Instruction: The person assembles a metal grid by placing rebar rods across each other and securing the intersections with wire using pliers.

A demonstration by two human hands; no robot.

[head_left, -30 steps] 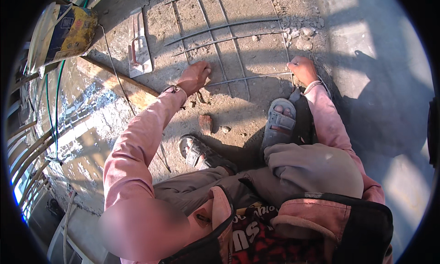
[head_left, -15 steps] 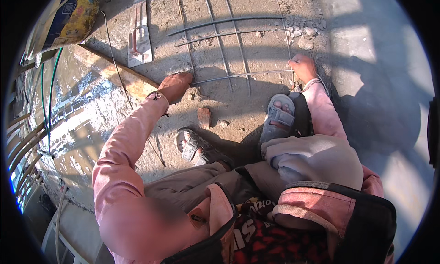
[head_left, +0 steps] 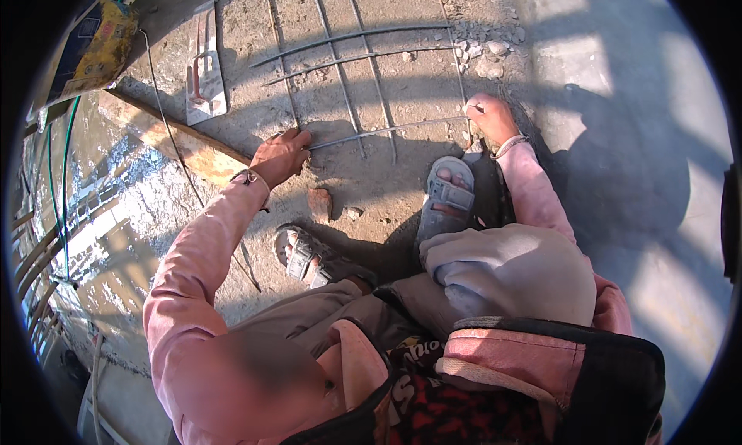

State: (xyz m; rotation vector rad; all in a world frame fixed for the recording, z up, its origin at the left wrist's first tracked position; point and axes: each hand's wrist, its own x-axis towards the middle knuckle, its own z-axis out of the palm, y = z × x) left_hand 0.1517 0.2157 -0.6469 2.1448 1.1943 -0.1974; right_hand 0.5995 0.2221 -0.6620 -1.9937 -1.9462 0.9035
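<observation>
Rebar mesh [head_left: 370, 54] on the ground [head_left: 386, 184], between and beyond both hands; its far end is cut off by the frame. Right hand [head_left: 493, 116] closed on the mesh's near corner, fingertips hidden. Left hand [head_left: 282, 157] curled at the opposite near corner; its back covers the fingers, can't tell if gripping. Plastering trowel [head_left: 209, 74] beyond left hand. Yellow-and-blue bag [head_left: 97, 47] farther left, clipped by lens rim.
</observation>
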